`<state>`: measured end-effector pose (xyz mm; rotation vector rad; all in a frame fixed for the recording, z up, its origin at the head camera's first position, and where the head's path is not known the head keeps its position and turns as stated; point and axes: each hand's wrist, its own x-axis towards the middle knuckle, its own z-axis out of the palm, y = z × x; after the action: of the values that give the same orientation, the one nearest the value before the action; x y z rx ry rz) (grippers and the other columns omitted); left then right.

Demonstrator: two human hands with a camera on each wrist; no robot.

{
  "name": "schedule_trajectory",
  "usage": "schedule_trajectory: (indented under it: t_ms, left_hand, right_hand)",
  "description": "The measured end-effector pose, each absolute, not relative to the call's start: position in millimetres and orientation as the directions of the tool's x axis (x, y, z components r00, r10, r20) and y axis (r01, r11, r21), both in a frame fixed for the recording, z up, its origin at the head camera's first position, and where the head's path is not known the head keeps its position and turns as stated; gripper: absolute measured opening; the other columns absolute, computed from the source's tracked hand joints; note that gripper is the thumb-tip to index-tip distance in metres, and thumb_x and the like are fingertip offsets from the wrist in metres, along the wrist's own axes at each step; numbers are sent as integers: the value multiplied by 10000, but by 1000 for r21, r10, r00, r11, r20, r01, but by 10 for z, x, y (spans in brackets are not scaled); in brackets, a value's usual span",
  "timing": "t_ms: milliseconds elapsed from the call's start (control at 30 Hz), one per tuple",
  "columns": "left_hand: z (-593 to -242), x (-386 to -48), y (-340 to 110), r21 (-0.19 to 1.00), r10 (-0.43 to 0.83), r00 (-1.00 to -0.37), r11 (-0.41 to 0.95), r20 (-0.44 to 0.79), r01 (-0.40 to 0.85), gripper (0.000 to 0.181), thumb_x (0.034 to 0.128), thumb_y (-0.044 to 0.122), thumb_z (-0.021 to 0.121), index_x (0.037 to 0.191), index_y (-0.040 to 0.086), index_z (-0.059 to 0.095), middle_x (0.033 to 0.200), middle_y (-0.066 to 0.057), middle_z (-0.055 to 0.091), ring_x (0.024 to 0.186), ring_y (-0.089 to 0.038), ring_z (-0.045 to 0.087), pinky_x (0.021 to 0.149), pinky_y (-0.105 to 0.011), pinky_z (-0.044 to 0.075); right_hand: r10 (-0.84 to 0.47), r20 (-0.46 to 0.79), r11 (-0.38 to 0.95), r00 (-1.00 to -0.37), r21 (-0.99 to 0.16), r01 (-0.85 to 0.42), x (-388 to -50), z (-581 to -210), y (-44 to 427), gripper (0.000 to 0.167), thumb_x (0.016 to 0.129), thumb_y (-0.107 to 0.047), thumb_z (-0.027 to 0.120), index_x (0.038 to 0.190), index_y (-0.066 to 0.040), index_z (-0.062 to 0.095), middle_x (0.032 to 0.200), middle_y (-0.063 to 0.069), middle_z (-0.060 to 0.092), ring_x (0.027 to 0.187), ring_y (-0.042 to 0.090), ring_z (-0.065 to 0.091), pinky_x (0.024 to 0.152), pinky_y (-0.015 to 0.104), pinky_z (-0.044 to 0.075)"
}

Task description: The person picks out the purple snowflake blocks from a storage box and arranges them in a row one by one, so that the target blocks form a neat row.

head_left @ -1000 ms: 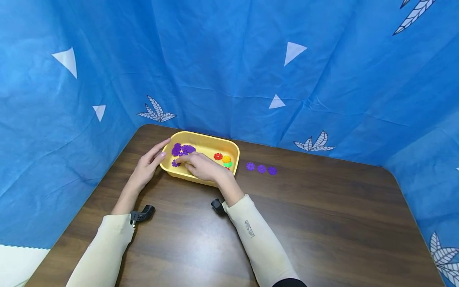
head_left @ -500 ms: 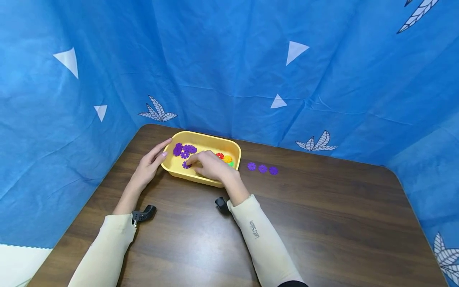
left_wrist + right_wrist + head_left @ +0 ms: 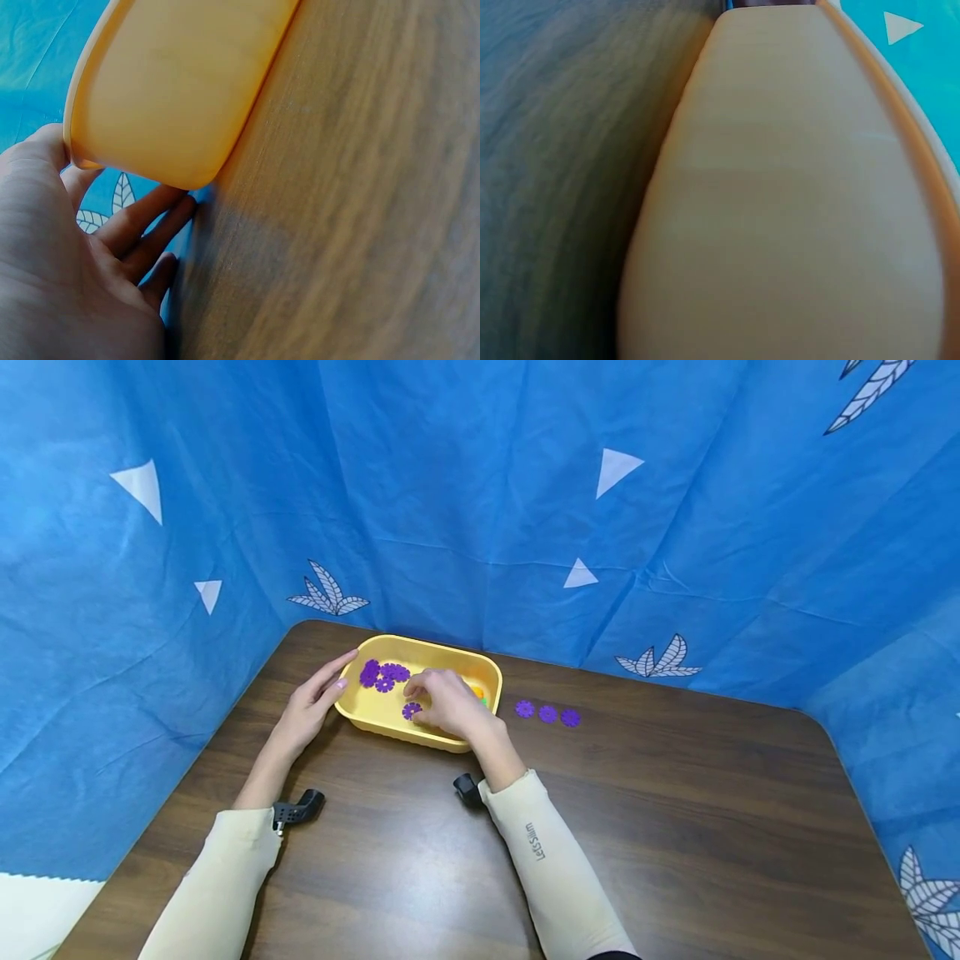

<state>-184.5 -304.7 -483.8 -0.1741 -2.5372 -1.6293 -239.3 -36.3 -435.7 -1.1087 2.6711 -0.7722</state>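
Observation:
A yellow plastic basket (image 3: 480,670) stands at the back left of the table. My left hand (image 3: 306,703) is at its left end, thumb and fingertips touching the rim; in the left wrist view its lower fingers (image 3: 150,217) reach along the outer wall. My right hand (image 3: 450,706) is inside the basket over a purple snowflake disc (image 3: 412,711), its thumb and forefinger apart around it, the thumb close to the disc's edge. Several more purple discs (image 3: 385,685) lie in the left part. The right wrist view shows mostly the basket's side wall (image 3: 780,187).
Three purple snowflake discs (image 3: 547,714) lie in a row on the brown table (image 3: 675,827), right of the basket. A yellow-orange disc (image 3: 477,692) and a bit of green show behind my right hand. A blue curtain (image 3: 480,485) hangs along the back and sides.
The purple disc under my right hand has slid rightward across the basket floor together with the hand. The hand now covers the red disc. My left hand has stayed at the rim.

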Motion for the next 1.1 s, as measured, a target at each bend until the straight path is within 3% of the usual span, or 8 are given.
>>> schedule_trajectory:
  t_ms: [133, 533, 800, 1100]
  left_hand:
    - [-4843, -1847, -3051, 896, 35, -986, 413, 161, 161, 480, 1131, 322, 495, 1609, 319, 454, 1681, 41, 417, 1562, -242, 372, 1094, -61, 372]
    - [-4900, -1875, -3076, 895, 23, -988, 421, 154, 149, 488, 1132, 300, 495, 1617, 281, 447, 1685, 21, 411, 1565, -253, 366, 1061, -31, 362]
    - [-4876, -1854, -3058, 896, 30, -986, 414, 161, 159, 483, 1130, 319, 501, 1610, 302, 456, 1679, 34, 420, 1557, -244, 379, 1062, -35, 373]
    - [-4881, -1855, -3068, 894, 40, -983, 411, 177, 178, 479, 1131, 332, 495, 1608, 312, 458, 1678, 38, 422, 1557, -241, 378, 1075, -44, 373]
  right_hand:
    - [-704, 52, 605, -708, -479, -636, -2404, -4411, -376, 313, 860, -130, 890, 1158, -116, 797, 1137, -2, 784, 1112, 160, 693, 1047, 300, 525]
    - [-697, 41, 616, -716, -478, -627, -2415, -4461, -387, 226, 881, -117, 869, 1099, -114, 809, 1039, 8, 758, 1001, 154, 660, 945, 276, 533]
    - [-674, 66, 617, -736, -497, -610, -2417, -4458, -384, 247, 829, -107, 909, 1020, -102, 752, 963, 15, 737, 952, 172, 680, 876, 251, 537]
    - [-674, 88, 577, -733, -557, -597, -2409, -4404, -330, 117, 914, -141, 843, 899, -138, 727, 801, -48, 731, 762, 72, 650, 734, 217, 515]
